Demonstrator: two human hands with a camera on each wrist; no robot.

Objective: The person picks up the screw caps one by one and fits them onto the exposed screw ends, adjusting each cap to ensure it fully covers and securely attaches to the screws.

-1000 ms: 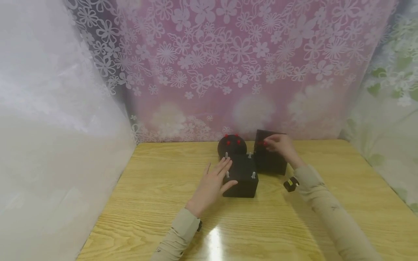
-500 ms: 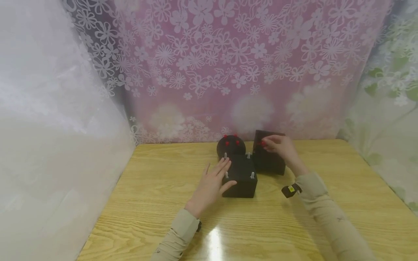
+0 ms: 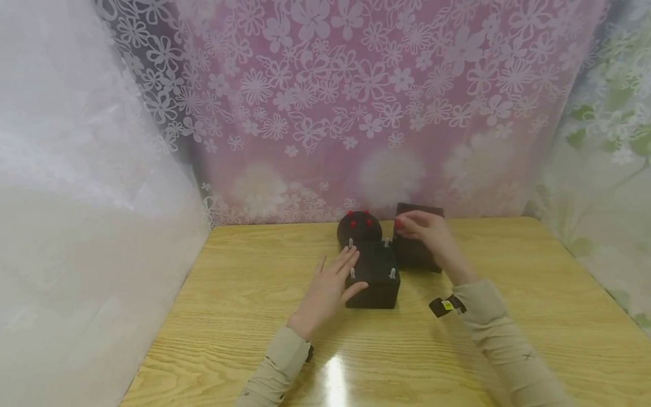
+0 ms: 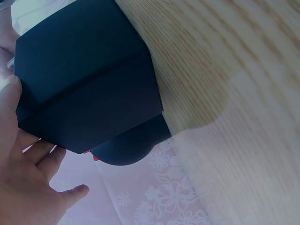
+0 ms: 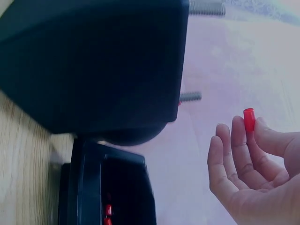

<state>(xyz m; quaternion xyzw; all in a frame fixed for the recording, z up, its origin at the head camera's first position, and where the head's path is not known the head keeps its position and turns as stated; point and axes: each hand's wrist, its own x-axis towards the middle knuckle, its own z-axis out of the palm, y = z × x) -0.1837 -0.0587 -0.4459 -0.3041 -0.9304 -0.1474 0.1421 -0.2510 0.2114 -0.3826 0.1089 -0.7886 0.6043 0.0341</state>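
A small hollow red cap (image 5: 249, 121) is pinched between the thumb and index finger of my right hand (image 3: 432, 240), its open end upward in the right wrist view. That hand is over the left part of a black bin (image 3: 418, 254). My left hand (image 3: 325, 294) rests on a black block (image 3: 375, 263) at its left side, fingers extended, with the thumb at the front edge. Several threaded metal studs (image 5: 206, 8) stick up from the block's top, uncapped. Behind it sits a round black piece (image 3: 360, 233) whose top carries several red caps (image 3: 353, 224).
More red caps (image 5: 108, 211) lie inside the bin in the right wrist view. All pieces stand close together toward the back of a wooden table (image 3: 244, 271). A pink flowered curtain (image 3: 305, 113) hangs directly behind, with pale sheets at both sides.
My right hand has moved a little left over the bin, carrying the red cap toward the block. The left hand stays on the block.
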